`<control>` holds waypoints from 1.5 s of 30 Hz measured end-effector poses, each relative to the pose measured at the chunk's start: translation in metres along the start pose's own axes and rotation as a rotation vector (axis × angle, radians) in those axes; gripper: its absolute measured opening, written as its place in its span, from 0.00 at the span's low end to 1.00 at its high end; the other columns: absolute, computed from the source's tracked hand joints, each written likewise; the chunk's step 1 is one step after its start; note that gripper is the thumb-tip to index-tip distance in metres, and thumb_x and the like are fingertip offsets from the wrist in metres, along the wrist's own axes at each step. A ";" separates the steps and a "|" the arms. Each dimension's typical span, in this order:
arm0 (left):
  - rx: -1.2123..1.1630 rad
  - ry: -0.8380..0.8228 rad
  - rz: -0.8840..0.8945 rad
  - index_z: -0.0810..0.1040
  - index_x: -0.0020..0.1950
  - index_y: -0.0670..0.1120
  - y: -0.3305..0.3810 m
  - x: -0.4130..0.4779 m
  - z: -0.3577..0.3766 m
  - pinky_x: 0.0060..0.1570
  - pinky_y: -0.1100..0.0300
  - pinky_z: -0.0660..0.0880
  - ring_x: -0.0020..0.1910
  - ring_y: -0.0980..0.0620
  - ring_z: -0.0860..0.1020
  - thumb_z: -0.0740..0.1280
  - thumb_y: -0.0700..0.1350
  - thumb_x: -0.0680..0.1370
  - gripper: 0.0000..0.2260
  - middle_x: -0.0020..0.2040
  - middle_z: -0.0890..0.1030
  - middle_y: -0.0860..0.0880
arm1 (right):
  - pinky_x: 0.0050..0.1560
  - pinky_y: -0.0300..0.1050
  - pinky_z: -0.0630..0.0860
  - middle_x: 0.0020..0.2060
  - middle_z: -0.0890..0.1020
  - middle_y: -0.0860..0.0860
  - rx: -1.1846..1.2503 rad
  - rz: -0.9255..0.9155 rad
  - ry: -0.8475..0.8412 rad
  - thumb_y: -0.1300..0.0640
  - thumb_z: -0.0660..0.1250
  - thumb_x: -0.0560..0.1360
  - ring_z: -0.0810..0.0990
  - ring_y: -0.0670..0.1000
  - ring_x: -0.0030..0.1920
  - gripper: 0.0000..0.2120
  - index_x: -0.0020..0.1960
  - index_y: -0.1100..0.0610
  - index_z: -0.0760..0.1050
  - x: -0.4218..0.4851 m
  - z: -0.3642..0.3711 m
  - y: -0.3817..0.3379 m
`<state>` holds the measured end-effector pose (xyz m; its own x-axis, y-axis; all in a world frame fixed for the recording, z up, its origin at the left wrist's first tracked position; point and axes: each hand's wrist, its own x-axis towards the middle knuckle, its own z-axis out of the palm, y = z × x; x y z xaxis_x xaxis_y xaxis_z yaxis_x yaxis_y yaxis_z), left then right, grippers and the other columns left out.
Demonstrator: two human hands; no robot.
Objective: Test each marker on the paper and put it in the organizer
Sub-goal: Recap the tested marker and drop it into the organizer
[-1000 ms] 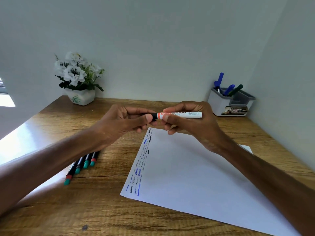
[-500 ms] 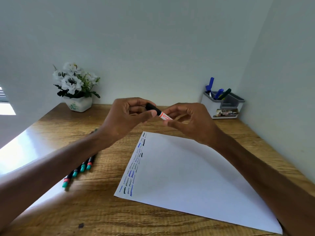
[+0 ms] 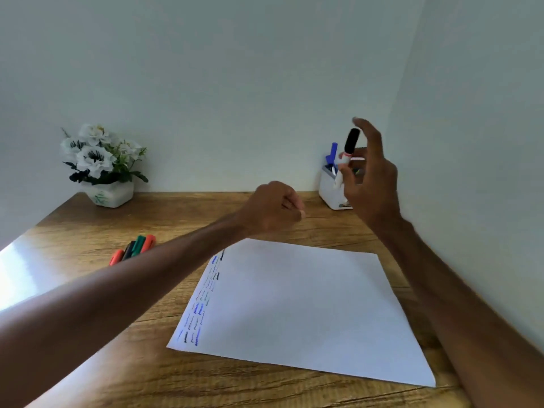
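white marker, black cap on top, near upright, raised close by the white organizer in the table's back right corner. pinched low on the barrel by the right hand, one finger straight up beside the cap. left hand well apart, curled on nothing, above the paper's far edge. scribbles down its left margin. blue marker standing in the organizer. loose markers lying at left; flower pot back left.
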<state>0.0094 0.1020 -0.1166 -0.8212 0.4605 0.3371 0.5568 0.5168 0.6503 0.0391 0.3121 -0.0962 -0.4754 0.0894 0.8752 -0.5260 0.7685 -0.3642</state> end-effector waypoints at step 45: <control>0.350 -0.040 0.301 0.73 0.66 0.48 -0.028 0.006 0.086 0.68 0.48 0.67 0.69 0.48 0.67 0.61 0.54 0.83 0.15 0.66 0.74 0.48 | 0.52 0.41 0.76 0.53 0.86 0.59 -0.269 0.333 0.041 0.65 0.65 0.82 0.84 0.57 0.52 0.23 0.75 0.54 0.68 0.007 -0.015 0.127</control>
<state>0.0001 0.1524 -0.1909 -0.6147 0.6515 0.4446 0.7842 0.5649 0.2566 -0.0201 0.4197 -0.1310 -0.5564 0.3817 0.7380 -0.1431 0.8310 -0.5376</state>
